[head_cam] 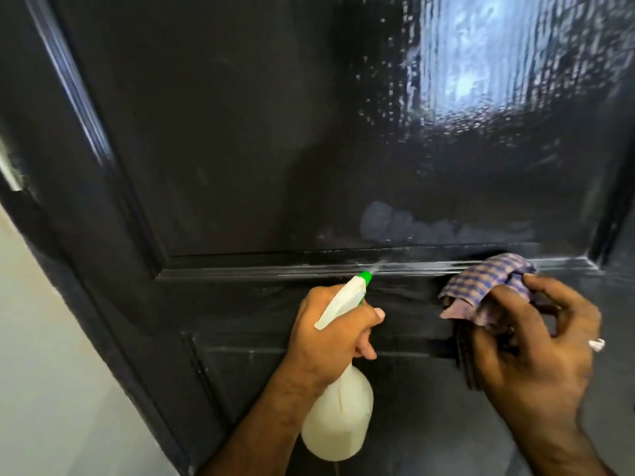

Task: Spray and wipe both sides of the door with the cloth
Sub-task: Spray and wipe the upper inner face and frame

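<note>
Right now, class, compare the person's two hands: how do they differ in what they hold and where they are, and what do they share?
The left hand grips a white spray bottle by its neck, finger on the trigger; the right hand pinches a checked cloth. The left hand sits lower and further left, nozzle misting the door's moulding; the right hand sits beside it at the door rail. Both are bare, held close to the black door.

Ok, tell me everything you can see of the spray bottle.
The spray bottle is white, plastic by the look of it, with a rounded body and a white trigger head ending in a green nozzle. It is tilted, nozzle up toward the black door, aimed at the ledge under the upper panel, with a faint mist leaving the tip. The left hand grips its neck, a finger round the front. Nothing else touches it.
</note>
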A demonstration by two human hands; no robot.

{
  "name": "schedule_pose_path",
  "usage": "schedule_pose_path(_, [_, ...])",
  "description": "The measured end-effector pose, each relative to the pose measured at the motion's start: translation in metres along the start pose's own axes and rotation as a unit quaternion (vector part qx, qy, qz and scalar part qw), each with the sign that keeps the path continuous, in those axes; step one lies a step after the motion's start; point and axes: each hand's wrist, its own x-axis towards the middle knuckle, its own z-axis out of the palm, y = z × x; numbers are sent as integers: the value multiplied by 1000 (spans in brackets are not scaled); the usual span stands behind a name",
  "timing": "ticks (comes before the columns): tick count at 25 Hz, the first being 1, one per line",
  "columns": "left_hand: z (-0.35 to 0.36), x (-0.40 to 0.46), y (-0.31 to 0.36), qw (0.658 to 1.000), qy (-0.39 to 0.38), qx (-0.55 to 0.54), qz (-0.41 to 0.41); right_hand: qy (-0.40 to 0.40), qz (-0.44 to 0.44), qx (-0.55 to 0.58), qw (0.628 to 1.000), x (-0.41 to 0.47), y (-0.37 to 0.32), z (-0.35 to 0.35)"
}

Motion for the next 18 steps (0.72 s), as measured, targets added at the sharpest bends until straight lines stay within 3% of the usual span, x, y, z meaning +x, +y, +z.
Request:
schedule_pose_path(5, [53,4,9,999,-41,-2,-5,42,32,-40,998,3,41,-25])
schedule_pose_path(12, [116,10,24,996,-88,-17,-16,123,122,24,985,23,66,-53])
schedule_pose_path(18, [155,18,35,995,-98,-27,-4,108,121,46,986,28,79,-61])
